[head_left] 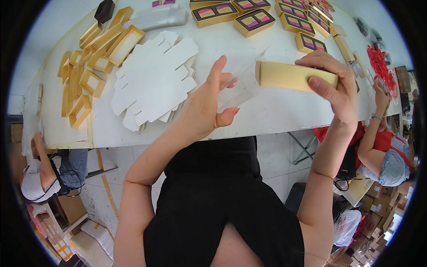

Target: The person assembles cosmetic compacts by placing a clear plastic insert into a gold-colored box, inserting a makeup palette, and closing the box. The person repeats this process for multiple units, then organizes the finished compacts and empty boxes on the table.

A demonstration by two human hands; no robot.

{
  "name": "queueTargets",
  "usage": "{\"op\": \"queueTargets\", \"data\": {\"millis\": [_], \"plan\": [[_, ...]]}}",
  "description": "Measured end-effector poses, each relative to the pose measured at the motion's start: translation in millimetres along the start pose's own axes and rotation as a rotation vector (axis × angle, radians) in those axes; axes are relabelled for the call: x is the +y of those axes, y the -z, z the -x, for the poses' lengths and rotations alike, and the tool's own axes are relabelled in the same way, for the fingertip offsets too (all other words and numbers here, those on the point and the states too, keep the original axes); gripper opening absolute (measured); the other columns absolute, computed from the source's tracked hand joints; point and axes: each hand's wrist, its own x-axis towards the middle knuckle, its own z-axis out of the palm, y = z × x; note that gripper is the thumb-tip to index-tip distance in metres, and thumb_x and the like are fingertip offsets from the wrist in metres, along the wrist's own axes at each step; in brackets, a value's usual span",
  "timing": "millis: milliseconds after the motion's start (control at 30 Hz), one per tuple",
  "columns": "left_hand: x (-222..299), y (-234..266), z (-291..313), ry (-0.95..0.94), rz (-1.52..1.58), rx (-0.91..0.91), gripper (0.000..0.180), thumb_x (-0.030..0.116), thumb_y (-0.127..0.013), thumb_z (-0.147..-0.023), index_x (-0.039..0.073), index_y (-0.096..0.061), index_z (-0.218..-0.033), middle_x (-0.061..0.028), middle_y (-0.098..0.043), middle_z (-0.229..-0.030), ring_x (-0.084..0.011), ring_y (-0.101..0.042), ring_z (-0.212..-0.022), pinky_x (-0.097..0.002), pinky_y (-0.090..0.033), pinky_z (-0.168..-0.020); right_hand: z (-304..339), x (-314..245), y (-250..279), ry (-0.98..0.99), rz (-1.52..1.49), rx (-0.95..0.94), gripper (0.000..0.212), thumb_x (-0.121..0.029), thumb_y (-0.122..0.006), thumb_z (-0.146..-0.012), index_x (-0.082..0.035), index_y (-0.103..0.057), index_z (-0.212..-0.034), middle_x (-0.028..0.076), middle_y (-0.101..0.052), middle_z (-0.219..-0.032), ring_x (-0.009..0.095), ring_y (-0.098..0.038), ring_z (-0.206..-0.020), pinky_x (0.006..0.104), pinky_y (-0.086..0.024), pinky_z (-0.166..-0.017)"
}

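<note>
My right hand [331, 82] grips a shallow gold box [284, 76], thumb on the near side and fingers over the far side. The box is held above the table, its left end at a clear plastic sleeve [244, 84]. Around the sleeve's left end is my left hand [202, 104], with thumb and fingers spread wide across it. Some of its fingers show through the clear film. How far the box reaches into the sleeve is hard to make out. A pile of flat white die-cut card blanks [151, 80] lies left of my left hand.
Empty gold box frames [89, 62] crowd the table's left side. Filled gold boxes with dark, two-window inserts [253, 21] stand at the far side. Clear plastic pieces [160, 17] lie beyond the card pile. Red material [381, 64] lies far right. Other people sit at both sides.
</note>
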Motion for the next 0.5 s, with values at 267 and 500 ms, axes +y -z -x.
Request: {"op": "queueTargets", "data": {"millis": [267,500], "plan": [[4,-15,1,-0.166,-0.078,-0.043,0.091,0.005,-0.074,-0.075,0.000,-0.021,-0.148,-0.0225,-0.055,-0.126,-0.0360,-0.057,-0.111,-0.0372,-0.047,-0.094,-25,-42,15,0.206,0.470,-0.293,0.044,-0.013,-0.074,-0.073,0.002,-0.061,-0.111,0.013,-0.061,-0.101,0.018,-0.057,-0.084,0.0309,-0.047,-0.073],[-3,-25,8,-0.084,-0.045,0.006,0.084,-0.001,-0.071,-0.074,-0.002,-0.027,-0.144,-0.0234,-0.052,-0.127,-0.0380,-0.057,-0.111,-0.0376,-0.048,-0.093,-20,-28,-77,0.575,0.730,0.445,0.058,-0.025,-0.082,-0.075,0.001,-0.056,-0.121,0.015,-0.052,-0.121,0.026,-0.055,-0.107,0.0337,-0.049,-0.087]]}}
